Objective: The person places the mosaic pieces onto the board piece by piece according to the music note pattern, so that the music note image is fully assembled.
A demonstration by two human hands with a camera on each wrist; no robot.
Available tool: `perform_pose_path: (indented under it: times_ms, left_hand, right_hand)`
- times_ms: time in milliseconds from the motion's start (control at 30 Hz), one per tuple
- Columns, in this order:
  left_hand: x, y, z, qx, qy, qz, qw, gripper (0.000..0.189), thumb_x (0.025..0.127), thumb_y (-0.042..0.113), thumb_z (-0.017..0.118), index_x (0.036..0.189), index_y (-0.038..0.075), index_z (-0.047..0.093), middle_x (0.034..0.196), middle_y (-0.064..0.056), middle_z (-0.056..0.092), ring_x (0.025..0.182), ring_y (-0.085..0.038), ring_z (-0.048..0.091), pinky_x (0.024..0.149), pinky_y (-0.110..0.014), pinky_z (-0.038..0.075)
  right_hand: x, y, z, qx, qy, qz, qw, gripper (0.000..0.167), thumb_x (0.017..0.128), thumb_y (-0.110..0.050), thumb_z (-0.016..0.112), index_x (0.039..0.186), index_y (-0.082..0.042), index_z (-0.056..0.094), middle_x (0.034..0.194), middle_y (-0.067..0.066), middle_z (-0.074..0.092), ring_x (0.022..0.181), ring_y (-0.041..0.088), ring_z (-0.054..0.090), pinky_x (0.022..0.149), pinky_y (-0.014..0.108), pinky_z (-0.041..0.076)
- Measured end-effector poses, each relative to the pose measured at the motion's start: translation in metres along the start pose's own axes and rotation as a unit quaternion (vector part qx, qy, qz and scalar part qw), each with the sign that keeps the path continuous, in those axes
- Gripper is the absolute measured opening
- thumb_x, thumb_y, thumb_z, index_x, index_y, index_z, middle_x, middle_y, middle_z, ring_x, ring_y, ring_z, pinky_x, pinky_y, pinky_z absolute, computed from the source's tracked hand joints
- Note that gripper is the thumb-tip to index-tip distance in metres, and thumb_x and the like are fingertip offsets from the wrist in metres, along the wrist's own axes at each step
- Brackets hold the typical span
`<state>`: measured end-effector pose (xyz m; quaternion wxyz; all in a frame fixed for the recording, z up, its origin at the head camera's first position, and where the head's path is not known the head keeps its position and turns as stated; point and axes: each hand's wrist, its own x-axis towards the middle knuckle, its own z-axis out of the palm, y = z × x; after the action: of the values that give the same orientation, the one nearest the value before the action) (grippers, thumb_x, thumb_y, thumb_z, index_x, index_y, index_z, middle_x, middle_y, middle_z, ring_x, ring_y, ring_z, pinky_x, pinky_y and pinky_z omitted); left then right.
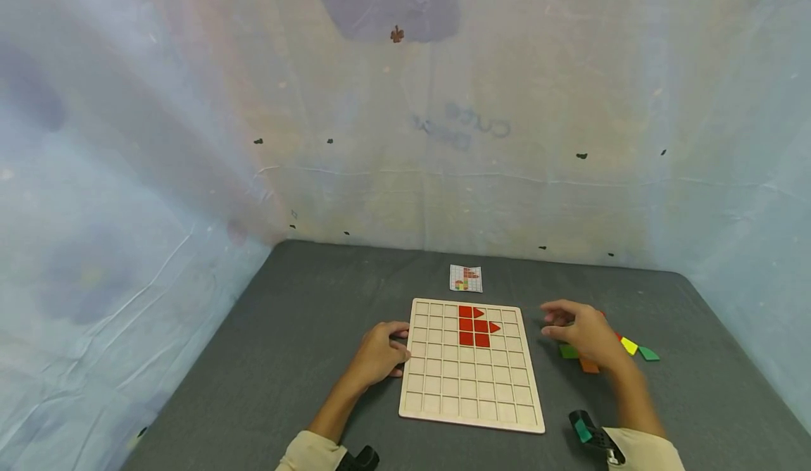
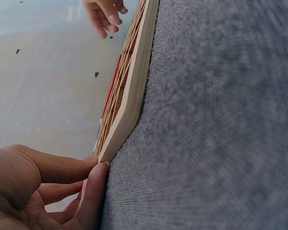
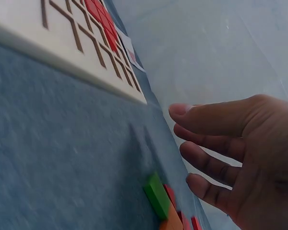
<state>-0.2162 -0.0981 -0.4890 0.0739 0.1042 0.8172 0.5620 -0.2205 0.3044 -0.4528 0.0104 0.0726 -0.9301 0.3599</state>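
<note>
Grey table point(image 1: 317, 316), left grip point(image 1: 376, 355) pinching edge of board point(image 1: 450, 388), right grip point(image 1: 584, 330) apart

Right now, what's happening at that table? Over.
Left fingers pinching the board. Right fingers empty, near loose pieces. Red pieces set on board. Nothing seen blocking the way.

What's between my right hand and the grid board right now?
Just bare gray tabletop between the right hand and the grid board. The head and right wrist views both show it.
</note>
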Motion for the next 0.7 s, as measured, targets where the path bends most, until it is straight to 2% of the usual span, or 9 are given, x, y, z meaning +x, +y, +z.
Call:
perform_pose_path:
  times_ms: [267,433,533,700]
  left_hand:
    - [0.001,-0.001,0.000,0.003,-0.001,0.009,1.0000,0.053,0.088,-0.009,0.072,0.140,-0.009,0.061,0.128,-0.022,0.064,0.091,-0.020,0.071,0.056,-0.031,0.063]
    - [0.001,-0.001,-0.001,0.001,-0.002,0.007,1.0000,0.054,0.088,-0.008,0.072,0.141,-0.009,0.060,0.128,-0.022,0.063,0.091,-0.020,0.071,0.056,-0.032,0.063]
    - [0.001,0.000,-0.001,0.001,-0.003,0.006,1.0000,0.054,0.088,-0.008,0.072,0.141,-0.009,0.060,0.129,-0.022,0.063,0.092,-0.020,0.070,0.057,-0.032,0.063]
    - [0.001,0.000,-0.001,0.002,-0.003,0.005,1.0000,0.054,0.088,-0.008,0.072,0.140,-0.009,0.061,0.129,-0.022,0.064,0.091,-0.020,0.070,0.057,-0.033,0.064]
  right_hand:
    - [-0.013,0.021,-0.021,-0.018,0.010,0.026,0.9994,0.050,0.095,-0.020,0.081,0.138,0.001,0.066,0.114,0.014,0.075,0.093,0.020,0.066,0.068,0.027,0.055]
    - [-0.020,0.033,-0.032,-0.027,0.020,0.040,0.9986,0.051,0.094,-0.019,0.082,0.137,0.003,0.066,0.120,0.020,0.075,0.099,0.026,0.066,0.070,0.029,0.055]
    - [-0.022,0.040,-0.035,-0.040,0.022,0.050,0.9977,0.049,0.094,-0.016,0.081,0.137,0.003,0.066,0.121,0.021,0.075,0.103,0.031,0.066,0.078,0.037,0.057]
    - [-0.025,0.049,-0.037,-0.049,0.018,0.063,0.9967,0.048,0.093,-0.009,0.079,0.137,0.005,0.064,0.122,0.024,0.073,0.111,0.044,0.064,0.089,0.061,0.056]
